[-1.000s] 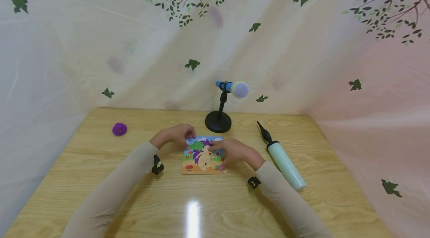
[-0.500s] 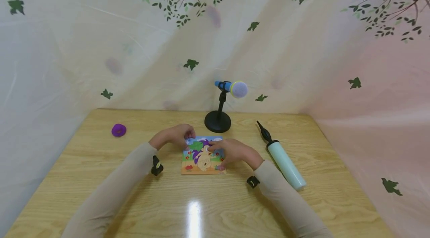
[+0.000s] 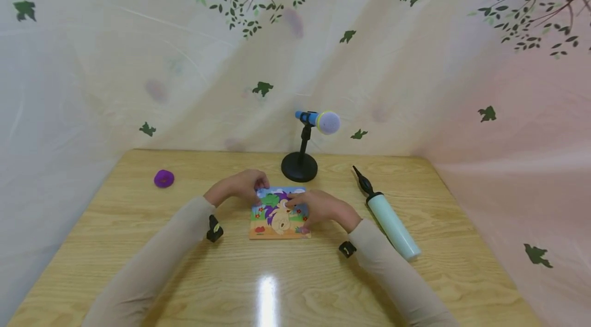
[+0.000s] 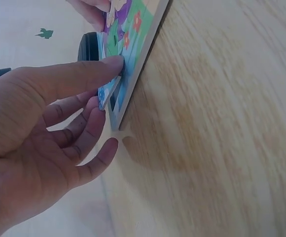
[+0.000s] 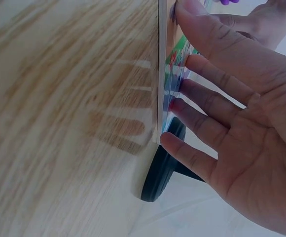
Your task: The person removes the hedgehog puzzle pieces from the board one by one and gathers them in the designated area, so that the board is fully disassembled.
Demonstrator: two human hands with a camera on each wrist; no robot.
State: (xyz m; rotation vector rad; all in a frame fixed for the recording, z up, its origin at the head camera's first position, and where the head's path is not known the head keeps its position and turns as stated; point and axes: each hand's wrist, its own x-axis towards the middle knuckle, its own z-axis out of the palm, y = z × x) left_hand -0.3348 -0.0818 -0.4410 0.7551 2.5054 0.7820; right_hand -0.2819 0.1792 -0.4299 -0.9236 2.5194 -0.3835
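Observation:
A flat picture puzzle [image 3: 279, 222] with a cartoon figure, purple hair and red flowers lies on the table between the hands. My left hand [image 3: 243, 184] is at its far left corner. In the left wrist view, its thumb and fingers pinch a blue corner puzzle piece [image 4: 106, 92], tilted with one edge raised above the board. My right hand [image 3: 323, 206] reaches over the puzzle's right side. In the right wrist view, its slightly bent fingertips [image 5: 177, 104] touch the picture surface, and the thumb lies near the front part. It grips nothing visible.
A blue toy microphone [image 3: 318, 120] on a black stand [image 3: 299, 168] stands just behind the puzzle. To the right lies a pale blue hand pump [image 3: 394, 227] with a black nozzle. A small purple object [image 3: 163, 178] sits at the far left of the wooden table [image 3: 221, 286].
Both hands stay almost in place at the puzzle. The head view shifts slightly; nothing else visibly moves.

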